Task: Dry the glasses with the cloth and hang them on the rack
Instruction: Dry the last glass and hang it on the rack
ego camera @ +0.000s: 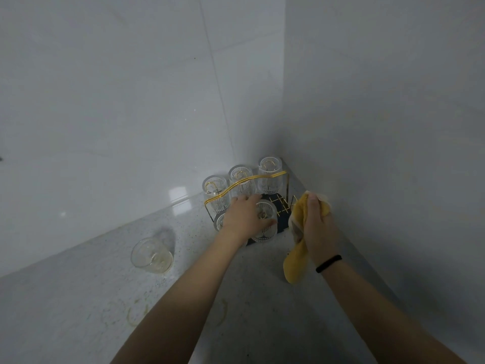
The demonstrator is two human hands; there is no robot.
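Observation:
A gold wire rack (265,177) with a dark base stands in the counter's back corner. Several ribbed clear glasses hang upside down on it; the back right one (270,174) is plainly seen. My left hand (244,215) rests over a front glass (266,227) on the rack, fingers spread across its top and side. My right hand (316,227) is closed around a yellow cloth (296,261), which hangs down just right of the rack. One more clear glass (151,256) stands alone on the counter to the left.
The grey speckled counter (78,298) meets white tiled walls (118,101) behind and to the right. Faint yellowish ring marks (136,313) lie on the counter near my left forearm. A black band circles my right wrist.

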